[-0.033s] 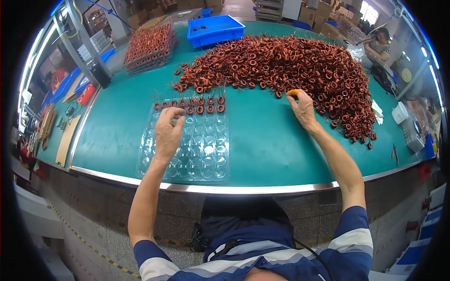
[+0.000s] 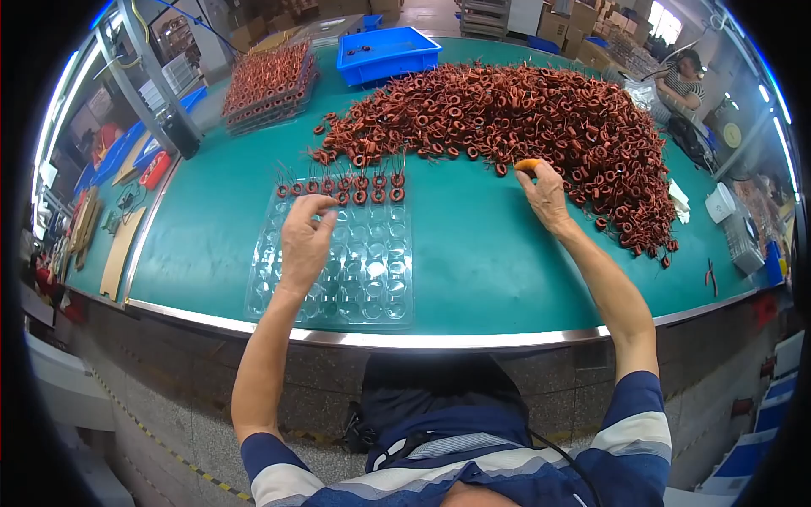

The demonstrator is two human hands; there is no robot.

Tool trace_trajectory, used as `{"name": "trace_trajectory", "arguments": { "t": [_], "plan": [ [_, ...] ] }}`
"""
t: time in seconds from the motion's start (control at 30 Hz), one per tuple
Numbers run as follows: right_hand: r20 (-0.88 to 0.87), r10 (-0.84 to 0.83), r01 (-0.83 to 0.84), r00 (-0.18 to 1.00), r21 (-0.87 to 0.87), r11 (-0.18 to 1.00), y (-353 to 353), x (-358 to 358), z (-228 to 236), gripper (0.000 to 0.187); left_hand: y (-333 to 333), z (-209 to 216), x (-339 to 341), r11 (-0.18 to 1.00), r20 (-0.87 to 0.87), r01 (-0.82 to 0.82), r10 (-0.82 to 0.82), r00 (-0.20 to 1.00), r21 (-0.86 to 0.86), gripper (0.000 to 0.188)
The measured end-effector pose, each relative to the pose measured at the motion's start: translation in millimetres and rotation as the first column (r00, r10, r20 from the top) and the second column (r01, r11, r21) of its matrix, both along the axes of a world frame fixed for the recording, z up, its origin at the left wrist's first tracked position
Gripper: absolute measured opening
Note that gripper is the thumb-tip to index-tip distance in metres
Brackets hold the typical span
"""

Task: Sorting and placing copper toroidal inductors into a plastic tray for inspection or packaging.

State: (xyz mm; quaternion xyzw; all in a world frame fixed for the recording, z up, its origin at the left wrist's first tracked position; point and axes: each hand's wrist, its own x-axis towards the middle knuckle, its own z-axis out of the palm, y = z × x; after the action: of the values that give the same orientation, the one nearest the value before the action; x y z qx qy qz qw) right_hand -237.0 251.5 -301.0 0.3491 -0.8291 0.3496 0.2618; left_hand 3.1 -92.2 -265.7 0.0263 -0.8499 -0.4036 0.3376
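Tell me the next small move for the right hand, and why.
Probably close the right hand on the red coil just to its left: that coil sits at the near edge of the pile, and the transparent tray under the left hand has many empty pockets. I can't tell whether either hand already holds one.
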Motion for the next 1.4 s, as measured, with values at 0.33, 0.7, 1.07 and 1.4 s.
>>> {"name": "trace_trajectory", "arguments": {
  "t": [0.33,0.7,1.07,1.4],
  "plan": [
    [-0.195,-0.11,0.177,0.975,0.37,0.912,-44.1,-25.8,12.7,0.044,51.2,7.8,31.3,0.981,0.102,0.191,-0.187,0.977,-0.031,0.018],
    [0.268,-0.015,0.072,0.963,-0.204,0.976,-37.9,-11.9,42.9,0.021,45.2,10.9,58.6,0.988,0.086,0.152,-0.154,0.984,0.034,0.015],
    [0.555,0.419,-0.071,0.719,-0.54,0.838,-38.0,89.4,57.0,0.023,129.5,-1.9,-6.7,0.46,0.011,0.268,-0.518,0.855,0.846,0.048],
    [0.581,0.483,-0.09,0.655,-0.574,0.814,-34.1,128.2,42.8,0.022,162.1,-19.4,-40.1,0.237,-0.053,0.252,-0.621,0.782,0.938,0.028]
  ]
}}
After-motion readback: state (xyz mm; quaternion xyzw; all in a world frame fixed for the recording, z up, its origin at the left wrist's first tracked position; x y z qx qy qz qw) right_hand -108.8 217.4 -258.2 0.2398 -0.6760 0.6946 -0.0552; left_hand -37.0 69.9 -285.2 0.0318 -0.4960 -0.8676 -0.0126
